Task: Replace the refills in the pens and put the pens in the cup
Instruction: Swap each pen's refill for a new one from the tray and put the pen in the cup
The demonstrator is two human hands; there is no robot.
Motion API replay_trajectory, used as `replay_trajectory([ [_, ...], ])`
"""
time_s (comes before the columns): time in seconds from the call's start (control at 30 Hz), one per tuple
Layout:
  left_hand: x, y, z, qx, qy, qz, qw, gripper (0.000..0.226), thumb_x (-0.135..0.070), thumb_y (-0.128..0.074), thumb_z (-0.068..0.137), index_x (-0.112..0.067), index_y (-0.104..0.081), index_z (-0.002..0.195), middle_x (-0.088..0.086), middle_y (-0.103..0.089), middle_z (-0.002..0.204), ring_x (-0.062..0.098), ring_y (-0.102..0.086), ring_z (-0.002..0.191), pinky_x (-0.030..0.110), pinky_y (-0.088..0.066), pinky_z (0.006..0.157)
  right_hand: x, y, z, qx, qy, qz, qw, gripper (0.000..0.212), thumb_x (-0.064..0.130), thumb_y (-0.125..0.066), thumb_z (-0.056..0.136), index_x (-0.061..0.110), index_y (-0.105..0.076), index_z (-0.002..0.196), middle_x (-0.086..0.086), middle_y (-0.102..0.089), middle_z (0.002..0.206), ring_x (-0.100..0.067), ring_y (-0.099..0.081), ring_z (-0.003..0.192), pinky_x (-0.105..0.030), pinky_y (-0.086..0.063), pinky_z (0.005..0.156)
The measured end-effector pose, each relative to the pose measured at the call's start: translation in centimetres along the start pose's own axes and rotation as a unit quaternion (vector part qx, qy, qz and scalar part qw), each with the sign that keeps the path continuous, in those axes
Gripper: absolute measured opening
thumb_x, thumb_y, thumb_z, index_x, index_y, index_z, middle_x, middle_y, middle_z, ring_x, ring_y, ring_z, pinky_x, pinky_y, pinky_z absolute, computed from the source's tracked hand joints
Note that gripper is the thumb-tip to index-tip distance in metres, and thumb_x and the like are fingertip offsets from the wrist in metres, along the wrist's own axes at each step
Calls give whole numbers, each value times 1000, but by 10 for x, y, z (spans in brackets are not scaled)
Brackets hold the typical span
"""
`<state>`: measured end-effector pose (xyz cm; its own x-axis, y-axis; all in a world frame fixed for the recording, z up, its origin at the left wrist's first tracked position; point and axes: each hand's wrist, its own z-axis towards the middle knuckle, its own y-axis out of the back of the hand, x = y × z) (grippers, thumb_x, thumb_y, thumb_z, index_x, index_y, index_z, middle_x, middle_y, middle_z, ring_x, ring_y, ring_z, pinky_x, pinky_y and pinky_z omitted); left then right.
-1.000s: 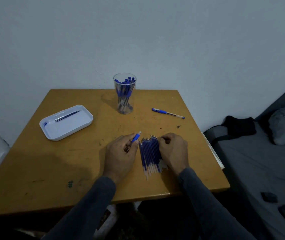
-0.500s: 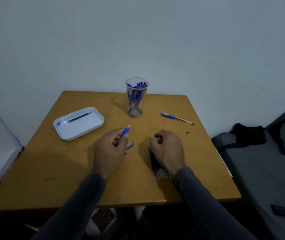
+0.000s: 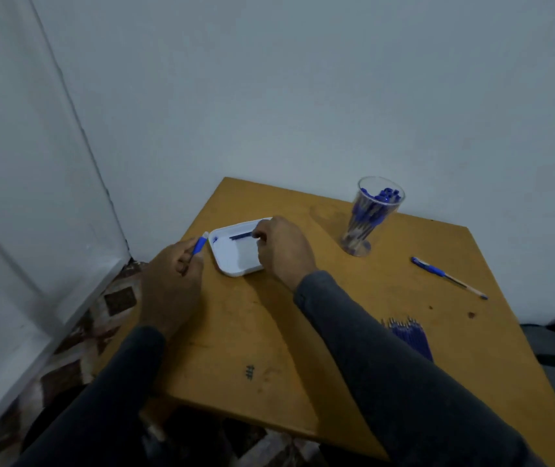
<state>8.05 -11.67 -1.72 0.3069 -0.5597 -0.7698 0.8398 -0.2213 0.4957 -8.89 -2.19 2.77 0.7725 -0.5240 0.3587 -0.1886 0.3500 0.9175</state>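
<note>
The left hand [image 3: 171,281] has its grip curled around a blue pen [image 3: 199,246], whose tip pokes up past the fingers, just left of the white tray [image 3: 235,261]. The right hand [image 3: 284,249] reaches over the tray, its grip pinching the end of a dark refill [image 3: 240,235] lying inside. Right of that grip stands the cup [image 3: 370,220] full of pens. Farther right a loose pen [image 3: 448,277] lies on the bench [image 3: 303,348], with the pile of refills [image 3: 407,335] nearer the person. Half a second ago both hands were near that pile; the right has since crossed to the tray.

Tray [image 3: 235,264] left of cup [image 3: 367,220]; refills [image 3: 411,335] right, nearer.
</note>
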Motion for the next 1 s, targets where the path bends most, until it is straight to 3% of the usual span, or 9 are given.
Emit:
replay_trajectory([
  [0.07,9,7,7,0,6,25,1000,21,-17,-58,100,-5,-71,112,9,-69,89,18,-59,80,35,-55,80,11,-7,20,31,33,-42,998,34,10,-54,100,19,-67,130,-7,-60,127,-27,-57,116,-36,-50,89],
  [0.13,14,12,11,4,22,33,999,21,-17,-56,101,-3,-70,108,6,-65,86,17,-57,77,23,-49,73,17,-14,35,57,68,-81,993,33,8,-53,100,15,-68,129,-9,-62,125,-28,-59,114,-35,-49,88],
  [0.3,24,14,11,12,31,32,999,30,-19,-56,102,-7,-65,128,2,-64,95,1,-51,77,2,-35,72,16,-31,54,95,93,-125,983,25,8,-51,101,7,-70,118,-14,-66,117,-29,-64,107,-32,-45,80],
  [0.37,31,12,12,19,23,22,999,33,-20,-57,101,-9,-64,131,4,-68,106,9,-56,88,8,-38,83,13,-36,57,95,96,-127,983,23,9,-52,102,6,-70,117,-14,-66,116,-29,-64,106,-34,-48,82],
  [0.47,37,10,13,18,5,19,1000,32,-22,-59,101,-10,-66,130,2,-68,107,11,-57,95,29,-47,91,10,-44,59,90,107,-122,983,24,7,-52,101,8,-70,117,-12,-62,117,-29,-62,106,-34,-48,83],
  [0.63,38,9,15,47,3,51,998,29,-20,-59,101,-8,-67,125,-6,-57,92,1,-50,78,21,-44,79,9,-45,67,111,111,-92,983,15,6,-55,98,7,-67,108,-14,-58,113,-29,-62,95,-37,-51,80],
  [0.77,37,10,14,49,-16,49,997,34,-16,-61,100,-8,-64,132,-6,-59,95,8,-54,83,5,-34,76,9,-43,71,133,115,-95,980,15,10,-56,100,7,-65,111,-14,-56,116,-30,-62,96,-42,-54,86],
  [0.93,36,10,13,46,-4,47,998,31,-18,-61,100,-6,-66,128,-1,-62,91,7,-52,78,17,-45,77,9,-35,62,118,137,-72,981,12,10,-52,100,12,-60,108,-11,-59,113,-26,-53,103,-34,-41,78],
  [1.0,33,10,12,47,14,40,998,32,-21,-59,102,-7,-65,130,-5,-59,89,3,-51,76,13,-40,75,8,-24,54,100,135,-45,985,11,11,-51,102,15,-58,109,-9,-61,108,-22,-51,98,-34,-41,74],
])
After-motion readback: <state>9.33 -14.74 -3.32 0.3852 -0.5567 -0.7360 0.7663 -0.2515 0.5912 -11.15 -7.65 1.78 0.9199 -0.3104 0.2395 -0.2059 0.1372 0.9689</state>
